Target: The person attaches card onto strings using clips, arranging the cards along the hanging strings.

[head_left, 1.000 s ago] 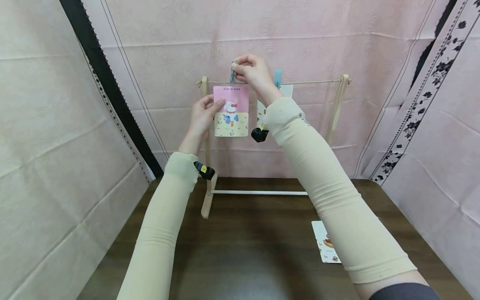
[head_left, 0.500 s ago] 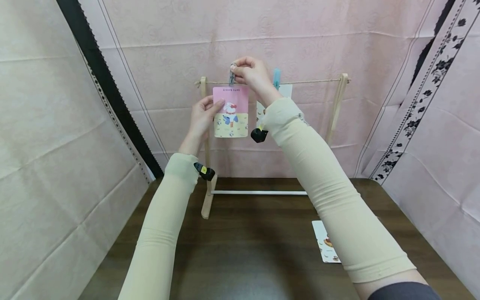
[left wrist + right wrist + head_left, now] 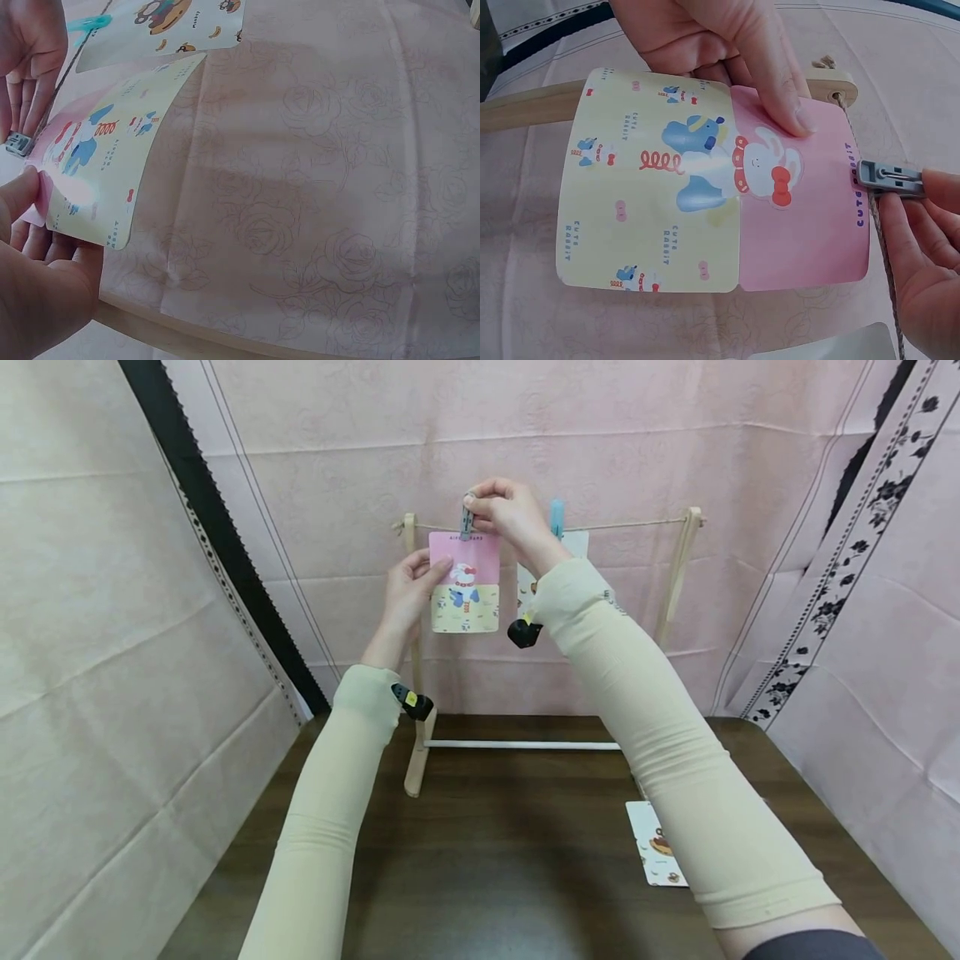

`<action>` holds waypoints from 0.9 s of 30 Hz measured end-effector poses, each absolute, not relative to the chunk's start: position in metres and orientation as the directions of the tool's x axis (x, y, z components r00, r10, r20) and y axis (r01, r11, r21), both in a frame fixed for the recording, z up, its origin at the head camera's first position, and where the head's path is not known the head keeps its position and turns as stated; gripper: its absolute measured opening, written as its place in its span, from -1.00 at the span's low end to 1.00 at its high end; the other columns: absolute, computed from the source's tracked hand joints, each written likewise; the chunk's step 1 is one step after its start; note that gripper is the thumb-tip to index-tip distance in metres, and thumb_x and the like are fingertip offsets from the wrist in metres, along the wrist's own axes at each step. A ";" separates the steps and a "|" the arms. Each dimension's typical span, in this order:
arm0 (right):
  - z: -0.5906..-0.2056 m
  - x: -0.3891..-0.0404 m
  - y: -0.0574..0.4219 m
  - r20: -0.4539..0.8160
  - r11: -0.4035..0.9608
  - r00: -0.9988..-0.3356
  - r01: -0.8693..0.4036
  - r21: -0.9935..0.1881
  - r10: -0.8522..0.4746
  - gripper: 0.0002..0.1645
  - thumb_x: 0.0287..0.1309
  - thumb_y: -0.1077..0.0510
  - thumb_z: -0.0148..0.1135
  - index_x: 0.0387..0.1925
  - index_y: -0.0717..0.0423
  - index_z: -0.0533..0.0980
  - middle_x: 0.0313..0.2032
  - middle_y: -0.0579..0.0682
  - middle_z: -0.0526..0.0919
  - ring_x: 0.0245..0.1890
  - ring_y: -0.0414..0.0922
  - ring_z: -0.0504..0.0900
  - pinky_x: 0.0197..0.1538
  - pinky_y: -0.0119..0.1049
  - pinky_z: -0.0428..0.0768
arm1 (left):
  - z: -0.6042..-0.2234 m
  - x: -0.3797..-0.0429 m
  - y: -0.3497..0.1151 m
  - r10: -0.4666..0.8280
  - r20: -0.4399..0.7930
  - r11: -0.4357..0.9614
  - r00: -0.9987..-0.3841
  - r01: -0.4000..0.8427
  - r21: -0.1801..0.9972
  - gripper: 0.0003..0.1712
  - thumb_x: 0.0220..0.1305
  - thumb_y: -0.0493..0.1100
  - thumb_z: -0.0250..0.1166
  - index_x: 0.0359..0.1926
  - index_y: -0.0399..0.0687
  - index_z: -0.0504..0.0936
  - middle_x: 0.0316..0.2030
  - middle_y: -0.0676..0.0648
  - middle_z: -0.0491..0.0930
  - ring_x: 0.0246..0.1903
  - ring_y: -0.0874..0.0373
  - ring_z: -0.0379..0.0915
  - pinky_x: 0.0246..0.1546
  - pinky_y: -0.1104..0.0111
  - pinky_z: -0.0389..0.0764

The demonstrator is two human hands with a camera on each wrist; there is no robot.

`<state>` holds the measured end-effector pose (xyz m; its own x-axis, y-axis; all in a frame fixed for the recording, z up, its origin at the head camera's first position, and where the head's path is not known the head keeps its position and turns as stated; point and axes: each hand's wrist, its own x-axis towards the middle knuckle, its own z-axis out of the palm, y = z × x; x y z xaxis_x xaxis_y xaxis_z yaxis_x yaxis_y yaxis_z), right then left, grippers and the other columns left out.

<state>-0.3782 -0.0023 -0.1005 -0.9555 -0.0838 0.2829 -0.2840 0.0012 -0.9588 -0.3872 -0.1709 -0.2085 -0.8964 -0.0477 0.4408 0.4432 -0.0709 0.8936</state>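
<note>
A pink and yellow rabbit card hangs upright at the left part of a string. My left hand pinches its left edge, thumb in front and fingers behind, as the right wrist view shows. With thumb and fingers, my right hand pinches a grey clothespin. The clothespin's tip overlaps the card's top edge, right at the string. To the right, a blue clothespin holds a white card with a monkey picture on the same string; my right wrist partly covers that card in the head view.
The string runs between two wooden posts of a rack with a white lower bar. Another white card lies on the dark wooden table, partly under my right forearm. Pale cloth surrounds the table.
The grey clothespin has come down a little, from just above the card's top edge to overlapping it. The left hand keeps its pinch on the card, nearly still.
</note>
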 end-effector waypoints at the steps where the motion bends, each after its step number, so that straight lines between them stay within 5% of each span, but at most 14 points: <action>1: -0.100 -0.378 -0.002 0.281 0.005 -0.956 -0.283 -0.959 -0.084 -0.92 0.31 0.27 0.31 -0.17 0.14 0.61 -0.18 -0.04 0.66 -0.13 -0.16 0.65 -0.03 -0.44 0.62 | -0.208 -0.387 -0.171 -0.046 0.442 -0.069 -0.896 0.445 0.893 -0.61 0.36 -0.10 0.37 0.11 -0.20 0.62 -0.13 -0.14 0.72 -0.18 0.11 0.65 -0.18 0.39 0.62; 27: -0.096 -0.372 0.002 0.258 0.160 -0.953 -0.283 -0.946 -0.159 -0.73 0.35 0.22 0.27 0.04 0.22 0.59 -0.02 0.00 0.62 0.02 -0.14 0.65 0.02 -0.47 0.59 | -0.207 -0.387 -0.168 -0.053 0.451 -0.075 -0.891 0.454 0.888 -0.63 0.37 -0.12 0.36 0.10 -0.21 0.62 -0.09 -0.17 0.72 -0.15 0.08 0.65 -0.12 0.36 0.62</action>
<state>-0.3724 0.0023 -0.0964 -0.9529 -0.1594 0.2581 -0.2830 0.1603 -0.9456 -0.3868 -0.1676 -0.2075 -0.8909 -0.0535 0.4511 0.4541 -0.0754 0.8878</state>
